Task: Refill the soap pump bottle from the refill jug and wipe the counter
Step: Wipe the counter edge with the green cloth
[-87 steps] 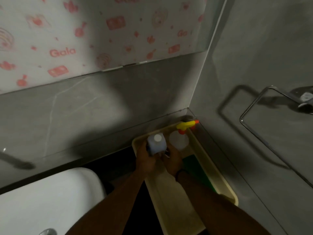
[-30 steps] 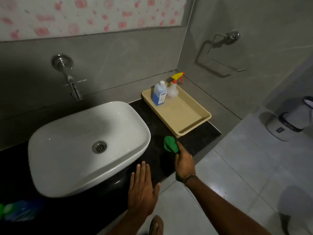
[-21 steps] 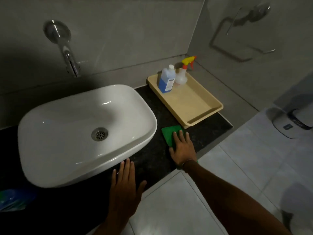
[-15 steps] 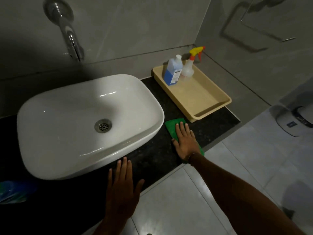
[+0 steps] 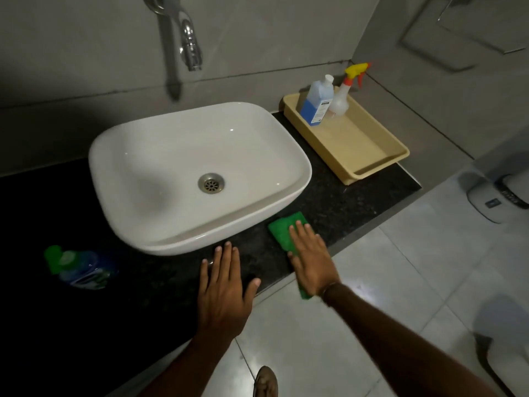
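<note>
In the head view, the wiping part of the task looks to be under way. The right hand (image 5: 310, 259), lower centre-right of the frame, lies flat and spread, fingers together, pressing a green rectangular cleaning cloth (image 5: 283, 229) onto the dark speckled stone counter (image 5: 337, 204). The cloth sits just in front of the white oval ceramic basin (image 5: 197, 170), near the counter's front edge, and its near end hangs slightly past that edge. The left hand (image 5: 224, 287), lower centre, is open and empty, palm down on the counter just below the basin's rim, apparently as a brace.

At upper right, a beige rectangular plastic tray (image 5: 369, 150) rests on the counter. In its far corner stand a translucent bottle with blue liquid and a white cap (image 5: 316, 101) and, touching or just beside it, a clear spray bottle with a yellow-and-red trigger (image 5: 342, 96). Both are upright, so the pouring seems to be over, though the liquid levels cannot prove it.

At lower left, a blue-and-green plastic bottle with a green cap (image 5: 77, 267) sits in deep shadow; whether it is upright or lying down cannot be told.

The counter strip between basin and tray, and the dark left side, probably remain to be wiped. No spill is visible in this light.
</note>
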Action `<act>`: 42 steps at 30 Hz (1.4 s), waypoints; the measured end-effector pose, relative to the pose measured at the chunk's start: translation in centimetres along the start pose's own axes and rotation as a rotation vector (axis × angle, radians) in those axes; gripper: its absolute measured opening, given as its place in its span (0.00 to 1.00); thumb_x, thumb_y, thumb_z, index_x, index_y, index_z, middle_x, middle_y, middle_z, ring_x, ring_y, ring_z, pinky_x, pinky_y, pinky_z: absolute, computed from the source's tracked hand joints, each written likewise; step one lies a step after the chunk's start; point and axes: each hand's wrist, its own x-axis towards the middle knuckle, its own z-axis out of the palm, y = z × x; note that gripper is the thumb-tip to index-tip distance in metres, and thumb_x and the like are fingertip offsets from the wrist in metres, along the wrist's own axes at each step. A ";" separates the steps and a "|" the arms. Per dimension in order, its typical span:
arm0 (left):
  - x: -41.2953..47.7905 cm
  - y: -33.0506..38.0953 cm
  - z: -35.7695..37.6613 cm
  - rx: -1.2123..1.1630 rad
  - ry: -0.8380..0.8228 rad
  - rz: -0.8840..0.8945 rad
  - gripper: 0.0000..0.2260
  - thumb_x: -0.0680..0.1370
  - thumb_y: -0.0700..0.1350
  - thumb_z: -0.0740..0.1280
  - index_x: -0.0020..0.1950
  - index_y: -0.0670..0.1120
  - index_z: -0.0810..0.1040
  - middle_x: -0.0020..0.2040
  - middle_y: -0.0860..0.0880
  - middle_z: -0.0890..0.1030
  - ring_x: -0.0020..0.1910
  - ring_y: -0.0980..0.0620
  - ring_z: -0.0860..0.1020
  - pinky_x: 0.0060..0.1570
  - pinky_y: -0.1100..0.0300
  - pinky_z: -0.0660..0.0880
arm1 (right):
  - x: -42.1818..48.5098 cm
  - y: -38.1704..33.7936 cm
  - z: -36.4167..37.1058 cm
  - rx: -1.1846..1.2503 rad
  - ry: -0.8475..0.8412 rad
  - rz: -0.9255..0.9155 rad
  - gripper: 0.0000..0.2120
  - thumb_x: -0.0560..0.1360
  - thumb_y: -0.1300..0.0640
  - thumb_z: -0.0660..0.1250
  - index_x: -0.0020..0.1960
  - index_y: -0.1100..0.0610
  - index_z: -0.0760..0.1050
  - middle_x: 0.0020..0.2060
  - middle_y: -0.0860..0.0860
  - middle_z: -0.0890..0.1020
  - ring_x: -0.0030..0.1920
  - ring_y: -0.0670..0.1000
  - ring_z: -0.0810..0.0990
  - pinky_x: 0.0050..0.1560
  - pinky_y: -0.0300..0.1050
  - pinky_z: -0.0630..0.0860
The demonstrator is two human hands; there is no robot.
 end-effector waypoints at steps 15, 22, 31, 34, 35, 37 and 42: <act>-1.7 -4.8 -0.8 0.045 -0.025 0.031 0.35 0.82 0.63 0.53 0.81 0.40 0.65 0.82 0.40 0.64 0.82 0.42 0.63 0.79 0.37 0.62 | -2.6 -4.9 2.2 -0.027 0.030 0.001 0.30 0.83 0.43 0.48 0.83 0.46 0.44 0.82 0.48 0.46 0.83 0.52 0.44 0.81 0.54 0.44; -2.6 -6.3 -0.8 0.052 0.021 0.055 0.35 0.82 0.63 0.53 0.81 0.40 0.64 0.83 0.40 0.63 0.82 0.41 0.62 0.80 0.37 0.59 | 0.9 -8.2 2.2 -0.064 0.085 0.116 0.30 0.84 0.44 0.49 0.83 0.50 0.46 0.83 0.53 0.49 0.83 0.55 0.46 0.81 0.56 0.44; -4.8 -7.9 -1.9 0.038 0.045 0.041 0.35 0.82 0.62 0.54 0.80 0.39 0.65 0.82 0.39 0.65 0.81 0.41 0.64 0.79 0.37 0.61 | -2.5 -7.8 2.5 -0.026 0.030 0.094 0.30 0.84 0.44 0.48 0.83 0.48 0.45 0.82 0.49 0.46 0.83 0.54 0.44 0.82 0.59 0.46; -5.4 -9.2 -2.1 0.037 0.067 0.037 0.35 0.82 0.62 0.54 0.81 0.39 0.65 0.82 0.40 0.64 0.82 0.40 0.64 0.79 0.37 0.62 | 0.1 -11.5 2.9 -0.054 0.085 0.192 0.30 0.85 0.45 0.49 0.83 0.52 0.47 0.83 0.54 0.49 0.83 0.56 0.46 0.82 0.57 0.46; -5.8 -9.7 -2.3 0.040 0.060 0.031 0.35 0.82 0.62 0.54 0.81 0.39 0.65 0.82 0.40 0.64 0.82 0.41 0.63 0.79 0.37 0.61 | -0.2 -13.2 3.6 -0.057 0.096 0.156 0.30 0.84 0.44 0.48 0.83 0.51 0.47 0.83 0.53 0.49 0.83 0.56 0.46 0.81 0.55 0.45; -6.5 -10.8 -2.5 0.060 0.054 0.022 0.35 0.82 0.62 0.54 0.81 0.40 0.64 0.83 0.40 0.63 0.82 0.41 0.63 0.79 0.37 0.61 | -2.7 -16.1 5.3 -0.064 0.087 0.007 0.30 0.84 0.43 0.47 0.83 0.49 0.45 0.83 0.52 0.48 0.83 0.54 0.45 0.80 0.53 0.42; -7.8 -12.9 -2.8 0.061 0.084 0.020 0.35 0.82 0.63 0.55 0.81 0.40 0.65 0.82 0.40 0.64 0.82 0.41 0.64 0.79 0.38 0.61 | -7.5 -15.4 6.0 -0.030 0.015 -0.160 0.30 0.84 0.43 0.49 0.83 0.44 0.43 0.83 0.45 0.45 0.83 0.48 0.40 0.81 0.52 0.43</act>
